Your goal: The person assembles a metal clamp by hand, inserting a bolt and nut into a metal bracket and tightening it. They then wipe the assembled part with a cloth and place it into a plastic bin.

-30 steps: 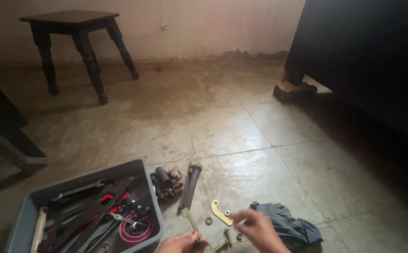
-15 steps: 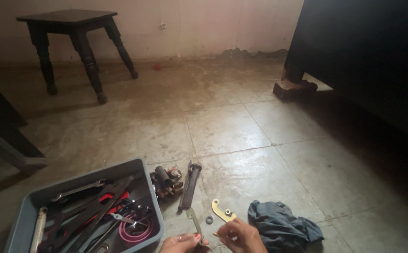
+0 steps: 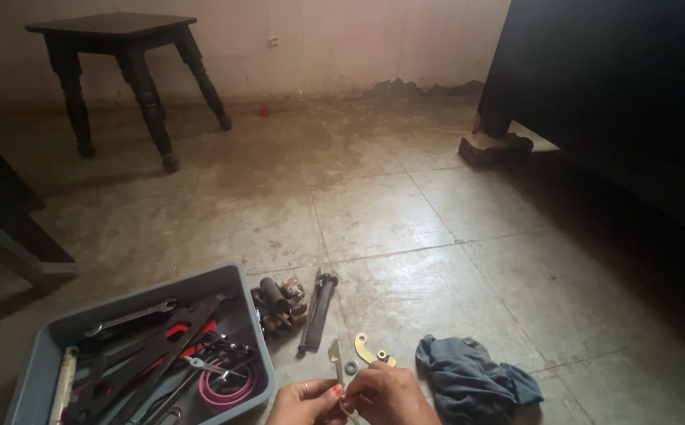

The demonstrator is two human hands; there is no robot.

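Observation:
At the bottom edge my left hand (image 3: 304, 401) and my right hand (image 3: 391, 396) meet over the floor, fingers pinched together on a small metal part (image 3: 345, 403) between them. Just beyond the fingers lie a slim flat metal piece (image 3: 334, 352), a small washer (image 3: 351, 367) and a brass curved plate (image 3: 371, 349). A long dark tool (image 3: 318, 310) and a clump of dark mechanical parts (image 3: 279, 303) lie a little farther out. What exactly the small part is cannot be made out.
A grey plastic tray (image 3: 47, 354) with several wrenches, pliers and a pink cable coil sits at the left. A crumpled blue-grey rag (image 3: 472, 378) lies at the right. A dark wooden stool (image 3: 126, 67) stands by the far wall; a large dark cabinet (image 3: 618, 94) on a brick (image 3: 493, 148) fills the right.
My right hand has drawn in from beside the rag to meet the left hand. The view has shifted slightly.

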